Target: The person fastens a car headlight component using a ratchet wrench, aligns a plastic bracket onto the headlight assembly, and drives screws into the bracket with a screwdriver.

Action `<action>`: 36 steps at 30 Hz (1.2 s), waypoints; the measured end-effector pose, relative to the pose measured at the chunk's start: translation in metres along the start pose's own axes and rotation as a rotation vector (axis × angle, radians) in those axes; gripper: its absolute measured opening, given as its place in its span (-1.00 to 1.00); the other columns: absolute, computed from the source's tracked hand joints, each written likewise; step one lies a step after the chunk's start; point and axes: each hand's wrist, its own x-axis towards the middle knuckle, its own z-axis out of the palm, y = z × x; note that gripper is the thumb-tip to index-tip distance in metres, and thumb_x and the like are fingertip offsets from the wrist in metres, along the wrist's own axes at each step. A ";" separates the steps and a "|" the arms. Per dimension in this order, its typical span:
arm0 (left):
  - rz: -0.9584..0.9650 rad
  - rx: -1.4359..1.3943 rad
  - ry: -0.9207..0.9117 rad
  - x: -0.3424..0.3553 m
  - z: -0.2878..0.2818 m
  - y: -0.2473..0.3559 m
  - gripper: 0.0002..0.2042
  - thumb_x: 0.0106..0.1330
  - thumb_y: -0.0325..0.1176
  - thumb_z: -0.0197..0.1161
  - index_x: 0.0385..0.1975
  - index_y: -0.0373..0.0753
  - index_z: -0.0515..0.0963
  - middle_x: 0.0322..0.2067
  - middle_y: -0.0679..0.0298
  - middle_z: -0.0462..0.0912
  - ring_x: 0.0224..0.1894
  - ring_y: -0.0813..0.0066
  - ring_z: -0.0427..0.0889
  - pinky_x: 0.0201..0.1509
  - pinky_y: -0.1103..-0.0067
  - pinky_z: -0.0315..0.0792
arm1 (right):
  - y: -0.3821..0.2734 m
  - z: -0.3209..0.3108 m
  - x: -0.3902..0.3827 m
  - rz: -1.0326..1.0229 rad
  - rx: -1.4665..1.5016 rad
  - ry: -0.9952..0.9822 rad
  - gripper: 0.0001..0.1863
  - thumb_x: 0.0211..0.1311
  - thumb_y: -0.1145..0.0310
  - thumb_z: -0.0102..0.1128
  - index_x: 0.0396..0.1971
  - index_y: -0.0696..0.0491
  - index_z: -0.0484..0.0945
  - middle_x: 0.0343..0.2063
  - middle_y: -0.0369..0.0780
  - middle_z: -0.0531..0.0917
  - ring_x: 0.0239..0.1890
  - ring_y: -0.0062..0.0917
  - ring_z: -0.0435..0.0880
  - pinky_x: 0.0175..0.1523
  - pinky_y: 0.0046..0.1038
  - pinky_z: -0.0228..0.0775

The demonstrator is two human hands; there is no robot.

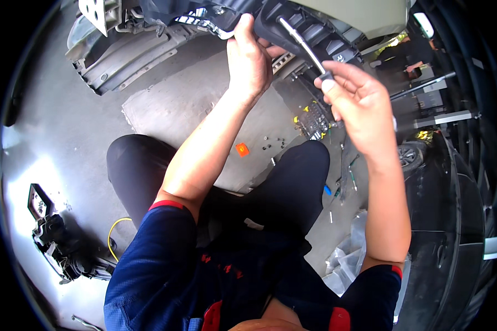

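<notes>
My right hand (361,107) is closed around the dark handle of a screwdriver (305,46). Its long bright shaft points up and to the left, with the tip against or just in front of a black plastic panel (321,32) on the vehicle's body; I cannot tell whether it touches. Left of the tip, my left hand (248,67) grips the lower edge of that black plastic. Its thumb is raised in front, and the other fingers are partly hidden behind the edge. A pale painted body panel (353,14) lies above the screwdriver.
A grey metal beam (130,63) hangs at the upper left. Between and beyond my knees are an orange piece (242,149), several small dark fasteners, and a black tray with yellow clips (315,122). A dark car (442,220) stands right; a black assembly (66,248) lies left.
</notes>
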 end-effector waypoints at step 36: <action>-0.006 0.143 0.110 -0.007 -0.001 0.018 -0.62 0.35 -0.16 0.31 0.05 -0.23 0.52 -0.22 0.43 0.58 -0.25 0.68 0.46 -0.17 0.58 0.39 | -0.022 0.007 0.006 0.433 0.469 -0.009 -0.71 0.41 0.45 0.20 0.03 0.26 0.52 -0.39 -0.12 0.62 -0.55 -0.68 0.41 -0.59 -0.69 0.14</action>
